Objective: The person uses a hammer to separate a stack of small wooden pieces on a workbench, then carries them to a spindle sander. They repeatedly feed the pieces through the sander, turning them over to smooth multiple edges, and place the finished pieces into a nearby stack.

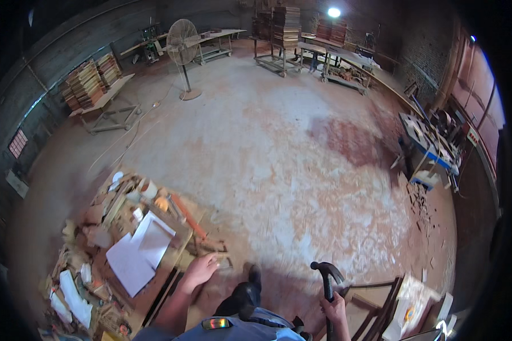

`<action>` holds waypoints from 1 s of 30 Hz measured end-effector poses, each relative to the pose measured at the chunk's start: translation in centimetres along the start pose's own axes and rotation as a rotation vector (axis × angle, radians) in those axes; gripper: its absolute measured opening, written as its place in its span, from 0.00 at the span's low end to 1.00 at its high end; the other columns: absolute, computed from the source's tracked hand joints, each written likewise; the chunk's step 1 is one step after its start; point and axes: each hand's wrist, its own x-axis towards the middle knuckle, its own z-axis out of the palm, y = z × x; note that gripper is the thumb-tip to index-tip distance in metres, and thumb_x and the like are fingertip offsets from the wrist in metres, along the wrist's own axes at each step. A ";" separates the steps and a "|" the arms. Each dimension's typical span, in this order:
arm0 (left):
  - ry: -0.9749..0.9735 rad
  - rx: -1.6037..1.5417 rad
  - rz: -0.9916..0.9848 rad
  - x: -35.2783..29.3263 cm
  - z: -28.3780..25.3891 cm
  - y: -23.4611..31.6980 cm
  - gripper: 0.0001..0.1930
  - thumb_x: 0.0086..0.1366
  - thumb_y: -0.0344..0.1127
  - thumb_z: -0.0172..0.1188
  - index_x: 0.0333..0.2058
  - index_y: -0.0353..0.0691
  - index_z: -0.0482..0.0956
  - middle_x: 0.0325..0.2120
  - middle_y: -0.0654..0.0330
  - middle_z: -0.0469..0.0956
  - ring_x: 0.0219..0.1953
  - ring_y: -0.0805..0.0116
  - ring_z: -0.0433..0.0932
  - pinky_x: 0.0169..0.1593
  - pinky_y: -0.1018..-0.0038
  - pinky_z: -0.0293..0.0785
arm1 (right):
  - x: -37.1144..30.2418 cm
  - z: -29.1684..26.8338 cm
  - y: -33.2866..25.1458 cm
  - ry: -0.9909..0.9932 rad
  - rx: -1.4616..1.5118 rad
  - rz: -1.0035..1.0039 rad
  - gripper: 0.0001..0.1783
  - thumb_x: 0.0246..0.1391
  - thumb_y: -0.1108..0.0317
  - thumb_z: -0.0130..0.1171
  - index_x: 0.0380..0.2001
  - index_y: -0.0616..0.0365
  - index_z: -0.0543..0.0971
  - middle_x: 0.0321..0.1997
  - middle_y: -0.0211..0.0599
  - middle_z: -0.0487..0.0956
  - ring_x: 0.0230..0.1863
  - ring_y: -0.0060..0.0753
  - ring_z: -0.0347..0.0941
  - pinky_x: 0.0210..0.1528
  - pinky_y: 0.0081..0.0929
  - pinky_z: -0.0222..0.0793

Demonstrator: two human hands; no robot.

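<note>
A claw hammer [327, 275] with a dark head and dark handle is gripped in my right hand [334, 308], its head pointing up and away from me. My left hand [201, 271] is at the right edge of a cluttered workbench [179, 250]. Its fingers are curled together, and whatever they may hold is too small to make out. White paper sheets [132, 258] lie on the bench to the left of that hand. Beyond it are a long orange-red bar [189, 216] and a small orange round object [162, 203].
Wood pieces and a light board [409, 307] lie at lower right, close to the hammer. A standing fan [182, 42] is far off, near carts stacked with wooden slats [91, 82]. A blue-edged machine table [429, 139] stands at right, with scraps on the dusty floor [256, 153].
</note>
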 end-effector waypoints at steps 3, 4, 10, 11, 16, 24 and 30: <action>0.116 -0.138 -0.005 9.5 -1.2 0.3 0.23 0.64 0.40 0.60 0.56 0.37 0.75 0.45 0.48 0.82 0.49 0.53 0.81 0.52 0.63 0.77 | 13.5 0.6 -1.6 0.013 -0.302 0.026 0.19 0.52 0.56 0.67 0.30 0.64 0.77 0.21 0.35 0.79 0.21 0.29 0.77 0.23 0.30 0.73; 0.122 -0.213 -0.036 12.9 -1.6 0.3 0.23 0.65 0.41 0.60 0.55 0.37 0.75 0.45 0.49 0.82 0.48 0.53 0.82 0.51 0.63 0.77 | 16.8 0.7 -2.2 0.021 -0.426 0.053 0.19 0.51 0.56 0.67 0.30 0.64 0.78 0.21 0.35 0.79 0.21 0.28 0.77 0.23 0.30 0.73; 0.178 -0.200 0.179 35.4 -6.0 7.8 0.22 0.65 0.39 0.62 0.56 0.37 0.74 0.44 0.48 0.82 0.47 0.54 0.82 0.49 0.64 0.78 | 30.7 -1.5 -2.5 -0.255 -0.427 0.540 0.19 0.54 0.55 0.63 0.27 0.64 0.80 0.19 0.38 0.78 0.17 0.35 0.75 0.19 0.38 0.72; 0.157 -0.215 0.208 39.1 -6.7 8.8 0.22 0.66 0.39 0.61 0.56 0.38 0.74 0.44 0.49 0.82 0.47 0.55 0.83 0.49 0.65 0.78 | 32.9 -0.6 -4.9 -0.267 -0.388 0.624 0.19 0.54 0.55 0.64 0.27 0.64 0.79 0.19 0.38 0.78 0.17 0.35 0.75 0.19 0.38 0.72; -0.021 -0.117 0.318 59.5 -13.5 13.3 0.21 0.65 0.38 0.62 0.55 0.39 0.76 0.46 0.48 0.81 0.46 0.54 0.82 0.49 0.64 0.78 | 47.4 4.0 -15.7 -0.287 -0.302 0.761 0.19 0.53 0.55 0.65 0.25 0.63 0.79 0.18 0.38 0.77 0.16 0.35 0.74 0.17 0.37 0.71; -0.154 0.157 -0.606 78.7 -15.7 -16.0 0.16 0.62 0.40 0.54 0.42 0.36 0.79 0.37 0.43 0.82 0.37 0.49 0.81 0.44 0.57 0.77 | 79.0 10.5 -32.2 -0.460 -0.386 0.649 0.20 0.52 0.54 0.67 0.23 0.62 0.78 0.16 0.37 0.76 0.14 0.35 0.73 0.15 0.36 0.69; -0.040 -0.251 -0.788 87.7 -18.5 -16.6 0.10 0.60 0.39 0.54 0.28 0.39 0.77 0.23 0.50 0.78 0.23 0.54 0.79 0.30 0.57 0.77 | 107.6 13.8 -49.7 -0.054 -0.863 0.091 0.21 0.45 0.53 0.69 0.31 0.64 0.82 0.24 0.47 0.82 0.26 0.47 0.83 0.28 0.44 0.77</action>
